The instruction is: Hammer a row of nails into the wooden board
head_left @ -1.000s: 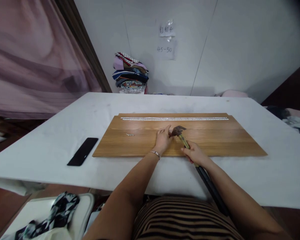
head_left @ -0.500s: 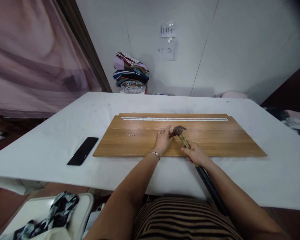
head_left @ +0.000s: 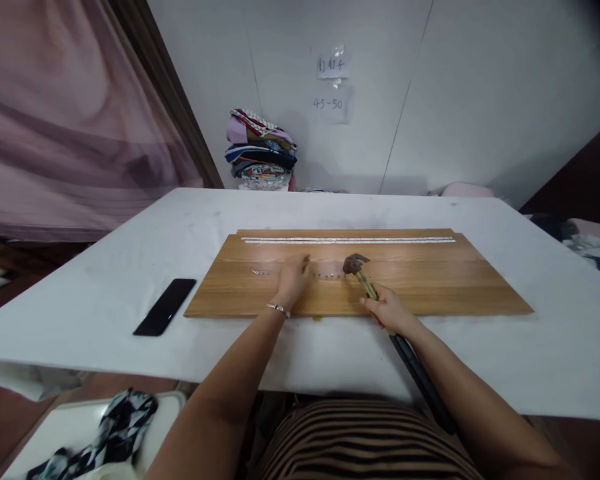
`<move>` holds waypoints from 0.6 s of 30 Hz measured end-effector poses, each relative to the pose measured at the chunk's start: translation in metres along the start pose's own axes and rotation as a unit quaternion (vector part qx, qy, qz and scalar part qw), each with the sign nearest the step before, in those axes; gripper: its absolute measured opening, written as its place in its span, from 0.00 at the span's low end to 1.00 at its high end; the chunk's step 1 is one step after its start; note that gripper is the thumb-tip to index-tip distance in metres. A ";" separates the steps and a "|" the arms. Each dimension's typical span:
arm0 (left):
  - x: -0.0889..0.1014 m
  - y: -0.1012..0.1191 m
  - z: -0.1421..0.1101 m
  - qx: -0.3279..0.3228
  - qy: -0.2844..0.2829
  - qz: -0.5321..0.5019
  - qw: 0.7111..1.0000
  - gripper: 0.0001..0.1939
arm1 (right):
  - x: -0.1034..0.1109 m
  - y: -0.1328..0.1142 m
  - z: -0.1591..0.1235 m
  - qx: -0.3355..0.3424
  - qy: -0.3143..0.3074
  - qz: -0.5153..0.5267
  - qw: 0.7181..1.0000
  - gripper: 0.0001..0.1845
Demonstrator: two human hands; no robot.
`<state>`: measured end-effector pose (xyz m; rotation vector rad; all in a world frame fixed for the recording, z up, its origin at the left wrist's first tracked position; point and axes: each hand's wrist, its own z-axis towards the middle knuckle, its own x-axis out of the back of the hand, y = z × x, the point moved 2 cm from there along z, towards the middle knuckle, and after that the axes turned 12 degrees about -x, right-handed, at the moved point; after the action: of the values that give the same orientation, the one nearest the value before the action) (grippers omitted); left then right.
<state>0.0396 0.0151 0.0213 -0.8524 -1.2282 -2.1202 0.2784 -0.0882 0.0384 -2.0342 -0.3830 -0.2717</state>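
Note:
My right hand point(head_left: 389, 308) is wrapped around the handle of a claw hammer point(head_left: 357, 270). Its rusty head is low over the wooden board point(head_left: 455, 287), at the right end of a row of several small nails point(head_left: 332, 275) standing in the wood. My left hand point(head_left: 294, 277), slightly blurred, hovers over the board just left of that row. Its fingers look loosely apart, with nothing visible in them. Further left, a few loose nails point(head_left: 261, 272) lie together on the board.
Two white strips point(head_left: 350, 240) run along the board's far edge. A black phone point(head_left: 165, 307) lies left of the board on the white table point(head_left: 100, 267). Folded clothes point(head_left: 261, 150) are stacked behind the table. At lower left, a white stool point(head_left: 165, 413) holds patterned cloth.
My left hand has moved left, away from the hammer head, uncovering the row of nails. My right hand and the hammer have stayed almost in place.

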 end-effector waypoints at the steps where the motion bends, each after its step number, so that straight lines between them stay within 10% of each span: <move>1: 0.003 -0.004 -0.002 -0.018 -0.023 0.026 0.999 0.13 | -0.001 0.000 0.002 -0.004 -0.001 -0.002 1.000 0.11; 18: -0.003 -0.011 -0.015 -0.042 -0.061 0.153 0.986 0.15 | -0.003 -0.007 -0.006 -0.018 0.018 -0.015 1.000 0.07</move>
<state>0.0302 0.0072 0.0072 -1.1435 -0.9981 -1.9050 0.2726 -0.0911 0.0460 -2.0570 -0.3888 -0.3342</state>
